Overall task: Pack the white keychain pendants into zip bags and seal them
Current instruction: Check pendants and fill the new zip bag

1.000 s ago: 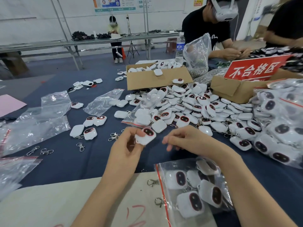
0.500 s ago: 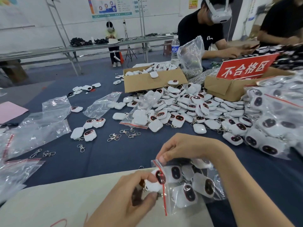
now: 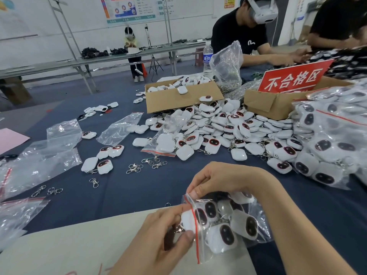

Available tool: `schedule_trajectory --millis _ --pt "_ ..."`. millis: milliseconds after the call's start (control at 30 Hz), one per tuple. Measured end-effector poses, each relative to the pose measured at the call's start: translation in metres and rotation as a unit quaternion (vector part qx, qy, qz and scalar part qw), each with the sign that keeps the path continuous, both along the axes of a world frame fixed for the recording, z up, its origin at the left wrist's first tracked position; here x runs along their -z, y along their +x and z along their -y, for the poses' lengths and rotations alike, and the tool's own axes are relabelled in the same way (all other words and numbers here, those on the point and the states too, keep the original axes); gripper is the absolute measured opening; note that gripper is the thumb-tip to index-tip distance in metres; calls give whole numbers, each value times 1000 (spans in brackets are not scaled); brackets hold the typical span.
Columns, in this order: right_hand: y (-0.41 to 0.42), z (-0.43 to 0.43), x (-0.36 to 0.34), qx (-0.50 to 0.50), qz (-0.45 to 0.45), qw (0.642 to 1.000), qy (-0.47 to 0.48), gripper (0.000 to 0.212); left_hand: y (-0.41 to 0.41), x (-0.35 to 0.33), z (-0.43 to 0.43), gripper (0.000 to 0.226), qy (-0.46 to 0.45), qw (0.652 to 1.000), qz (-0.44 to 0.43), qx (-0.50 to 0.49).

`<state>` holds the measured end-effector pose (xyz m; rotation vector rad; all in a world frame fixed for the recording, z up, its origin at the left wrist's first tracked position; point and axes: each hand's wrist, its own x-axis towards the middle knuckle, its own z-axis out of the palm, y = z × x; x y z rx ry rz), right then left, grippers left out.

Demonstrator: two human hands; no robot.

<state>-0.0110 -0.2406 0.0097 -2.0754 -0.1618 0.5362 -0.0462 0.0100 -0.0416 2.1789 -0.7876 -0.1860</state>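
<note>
A clear zip bag (image 3: 256,233) with a red seal strip lies at the near edge, holding several white pendants with dark oval faces. My left hand (image 3: 158,237) pinches one white pendant (image 3: 187,221) halfway through the bag's mouth. My right hand (image 3: 222,179) pinches the upper corner of the mouth and holds it apart. A big heap of loose white pendants (image 3: 218,128) covers the middle of the blue table.
Empty zip bags (image 3: 39,159) lie at the left, with loose metal clasps (image 3: 147,163) between them and the heap. Filled bags (image 3: 333,145) pile up at the right. Two cardboard boxes (image 3: 178,100) and a red sign (image 3: 294,78) stand behind; people work across the table.
My left hand carried the pendant from above the table down to the bag and pushed it into the mouth. My right hand took hold of the bag's upper corner.
</note>
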Motion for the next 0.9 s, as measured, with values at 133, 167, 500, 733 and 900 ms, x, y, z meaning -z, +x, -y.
schedule_trajectory --millis 133,167,500,733,900 --pt "0 0 -1 -10 -3 1000 -4 9 3 -3 9 37 55 995 74 37" --pt "0 0 -1 -14 -4 1000 -4 8 4 -2 12 39 62 992 97 44" --pt "2 1 -1 -3 -12 999 37 10 -2 2 28 24 -3 993 110 -34" --pt "5 7 1 0 -13 999 41 21 -3 -9 28 29 -31 998 52 23" --pt "15 16 8 106 109 987 46 14 7 -20 5 36 -115 991 -70 27"
